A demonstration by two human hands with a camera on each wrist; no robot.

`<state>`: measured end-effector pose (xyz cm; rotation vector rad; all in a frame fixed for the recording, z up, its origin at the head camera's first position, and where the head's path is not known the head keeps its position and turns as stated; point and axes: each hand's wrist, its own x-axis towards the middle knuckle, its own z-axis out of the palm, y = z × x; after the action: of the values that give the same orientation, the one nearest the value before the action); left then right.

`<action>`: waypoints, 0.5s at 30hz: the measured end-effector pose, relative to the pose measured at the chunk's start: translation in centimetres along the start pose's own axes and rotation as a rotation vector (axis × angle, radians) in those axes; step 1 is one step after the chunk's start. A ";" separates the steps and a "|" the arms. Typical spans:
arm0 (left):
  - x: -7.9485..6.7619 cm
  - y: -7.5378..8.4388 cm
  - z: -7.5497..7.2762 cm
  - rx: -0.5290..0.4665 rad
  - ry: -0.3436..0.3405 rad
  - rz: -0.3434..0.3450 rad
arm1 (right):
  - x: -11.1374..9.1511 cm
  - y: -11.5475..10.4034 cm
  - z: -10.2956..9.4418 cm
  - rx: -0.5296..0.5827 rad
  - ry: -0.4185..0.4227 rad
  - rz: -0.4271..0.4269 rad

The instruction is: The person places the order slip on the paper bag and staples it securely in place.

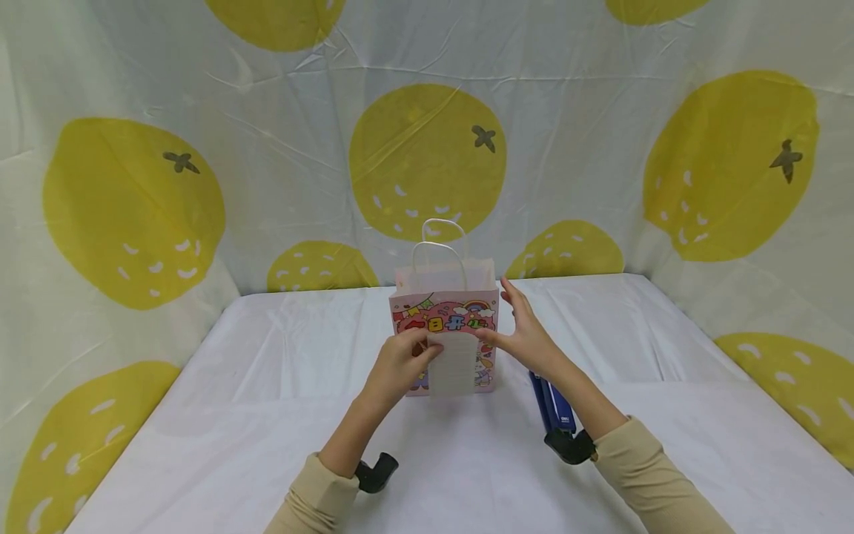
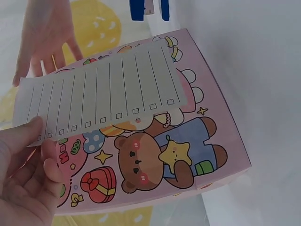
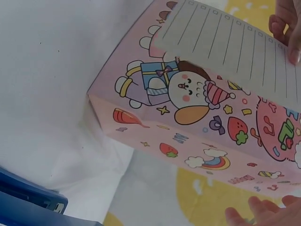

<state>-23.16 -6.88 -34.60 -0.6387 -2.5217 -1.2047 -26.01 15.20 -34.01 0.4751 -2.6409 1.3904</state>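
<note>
A pink paper gift bag (image 1: 445, 308) with cartoon prints and white twisted handles stands upright on the white-covered table. In front of its printed face is a lined checklist sheet (image 1: 453, 363), with a column of small boxes seen in the left wrist view. My left hand (image 1: 402, 362) pinches one end of the sheet between thumb and fingers. At the bag's right side my right hand (image 1: 527, 334) is spread, its thumb tip close to the sheet's upper right corner and its fingers extended along the bag's side. Both wrist views show the sheet tilted off the bag's surface.
A blue stapler (image 1: 554, 404) lies on the table beneath my right forearm, right of the bag. White cloth (image 1: 267, 445) covers the table. Behind and at both sides hangs a curtain (image 1: 293, 141) printed with yellow lemons.
</note>
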 end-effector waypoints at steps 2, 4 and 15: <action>0.1 0.1 0.0 0.016 0.027 0.011 | 0.0 -0.2 0.0 0.007 0.001 -0.008; 0.2 0.2 0.1 0.021 0.055 0.014 | 0.1 -0.3 0.0 0.010 0.002 -0.019; 0.5 0.6 0.0 -0.014 0.110 -0.010 | 0.4 -0.4 -0.1 0.041 0.004 -0.074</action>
<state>-23.34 -6.46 -33.99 -0.5480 -2.4301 -1.2276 -26.29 14.97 -33.56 0.5685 -2.5682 1.4240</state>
